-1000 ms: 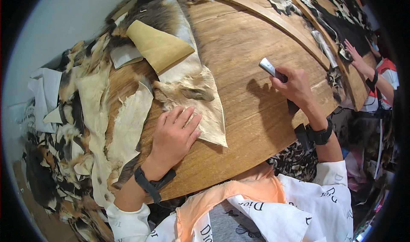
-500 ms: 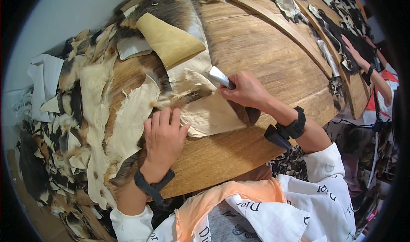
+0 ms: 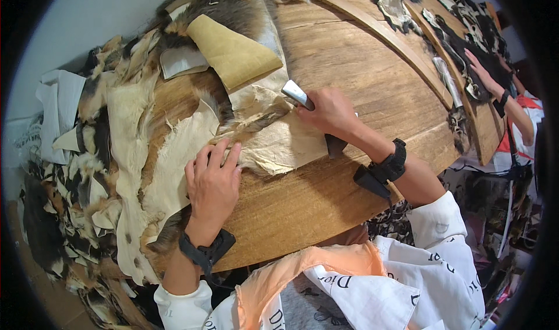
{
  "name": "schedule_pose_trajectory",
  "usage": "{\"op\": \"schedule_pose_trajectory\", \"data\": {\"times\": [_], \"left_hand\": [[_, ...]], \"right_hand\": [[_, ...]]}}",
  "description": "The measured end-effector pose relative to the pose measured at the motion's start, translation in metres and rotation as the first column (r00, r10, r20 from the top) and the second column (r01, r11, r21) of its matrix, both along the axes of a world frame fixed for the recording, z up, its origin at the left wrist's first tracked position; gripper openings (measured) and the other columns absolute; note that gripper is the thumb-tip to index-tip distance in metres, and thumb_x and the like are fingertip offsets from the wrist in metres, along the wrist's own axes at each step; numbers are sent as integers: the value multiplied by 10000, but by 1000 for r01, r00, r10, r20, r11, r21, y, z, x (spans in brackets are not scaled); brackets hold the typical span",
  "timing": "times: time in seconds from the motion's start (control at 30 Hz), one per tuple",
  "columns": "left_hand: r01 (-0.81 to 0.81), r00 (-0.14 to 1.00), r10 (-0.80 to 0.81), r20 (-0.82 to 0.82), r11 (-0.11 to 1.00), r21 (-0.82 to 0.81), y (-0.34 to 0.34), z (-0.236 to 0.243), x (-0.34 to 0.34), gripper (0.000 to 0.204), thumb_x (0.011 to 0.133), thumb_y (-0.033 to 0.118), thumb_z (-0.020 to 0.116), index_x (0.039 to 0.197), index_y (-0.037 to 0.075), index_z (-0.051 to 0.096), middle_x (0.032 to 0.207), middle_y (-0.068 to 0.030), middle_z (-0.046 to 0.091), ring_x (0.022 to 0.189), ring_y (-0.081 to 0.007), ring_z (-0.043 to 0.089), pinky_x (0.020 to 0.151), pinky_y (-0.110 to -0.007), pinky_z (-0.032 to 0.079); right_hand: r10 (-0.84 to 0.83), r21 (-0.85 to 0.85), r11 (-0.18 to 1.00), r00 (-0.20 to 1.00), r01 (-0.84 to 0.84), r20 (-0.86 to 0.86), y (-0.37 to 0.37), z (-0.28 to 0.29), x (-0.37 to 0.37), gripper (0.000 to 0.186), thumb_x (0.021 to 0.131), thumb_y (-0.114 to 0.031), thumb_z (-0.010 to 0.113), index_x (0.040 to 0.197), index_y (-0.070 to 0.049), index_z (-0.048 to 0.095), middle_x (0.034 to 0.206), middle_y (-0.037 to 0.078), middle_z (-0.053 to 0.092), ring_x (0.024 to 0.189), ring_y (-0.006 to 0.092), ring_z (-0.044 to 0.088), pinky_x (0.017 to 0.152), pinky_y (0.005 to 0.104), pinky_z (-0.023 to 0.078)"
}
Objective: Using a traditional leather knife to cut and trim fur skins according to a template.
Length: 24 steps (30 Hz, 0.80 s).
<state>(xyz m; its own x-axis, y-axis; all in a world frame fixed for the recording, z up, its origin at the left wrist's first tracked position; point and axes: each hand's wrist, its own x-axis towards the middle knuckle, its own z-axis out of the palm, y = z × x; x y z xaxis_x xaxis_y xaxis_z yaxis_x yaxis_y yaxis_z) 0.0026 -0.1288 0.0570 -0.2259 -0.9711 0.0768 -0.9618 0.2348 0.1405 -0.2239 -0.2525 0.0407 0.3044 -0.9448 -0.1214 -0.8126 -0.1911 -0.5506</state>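
Observation:
A cream skin-side piece of fur pelt point(image 3: 280, 145) lies near the table's front edge, with a strip of brownish fur showing along its folded far side. My left hand point(image 3: 211, 181) rests at its left end, fingers stretched and slightly bent, fingertips touching the hide. In my right hand point(image 3: 329, 113), closed over the right part of the piece, is a hand tool point(image 3: 298, 94) with a flat silver end. A dark part sticks out below that fist; its working edge is hidden. Left of the piece lies another pale pelt point(image 3: 180, 149).
A tan paper template point(image 3: 236, 53) lies on a furry pelt beyond my hands. Fur scraps point(image 3: 81, 184) heap up at the left. Long wooden strips point(image 3: 378, 36) cross the wooden table point(image 3: 343, 50) at right. Another person's hand point(image 3: 483, 73) rests on dark fur at far right.
The pelt piece has shifted away from the front edge and its far side is more bunched. My left hand has moved slightly left; my right hand with the tool has moved slightly left and away.

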Motion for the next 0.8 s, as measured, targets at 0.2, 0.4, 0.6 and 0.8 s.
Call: {"op": "schedule_pose_trajectory", "data": {"times": [0.2,0.4,0.6,0.8], "left_hand": [[66,997,-65,30,996,-59,-2,-4,2,419,739,142,631,1146,82,554,1190,-69,497,1131,-252,412,930,-403,307],[235,970,-235,-56,972,2,-2,5,-16,428,722,146,649,1123,32,552,1189,-118,486,1085,-295,442,915,-415,337],[403,878,-362,-312,912,75,-5,4,-78,469,742,178,658,1132,-44,520,1175,-191,479,1039,-346,455,890,-400,397],[450,554,-209,-806,890,78,-16,18,-118,226,800,61,578,1019,35,629,978,-134,618,829,-289,576,793,-340,462]], "right_hand": [[12,-135,991,969,22,248,-1,6,-36,259,743,-255,627,845,-20,667,610,123,609,521,239,577,523,341,471],[-134,-117,974,907,195,399,20,34,-117,239,818,-251,606,859,-27,677,581,22,583,446,98,498,424,245,402],[-289,272,957,-340,-98,895,41,45,-146,309,902,-319,468,1027,-63,589,954,128,596,903,159,548,607,216,432],[-417,375,888,-120,-268,901,62,14,-133,263,871,-235,463,1032,-44,545,929,152,594,839,213,602,686,284,512]]}}
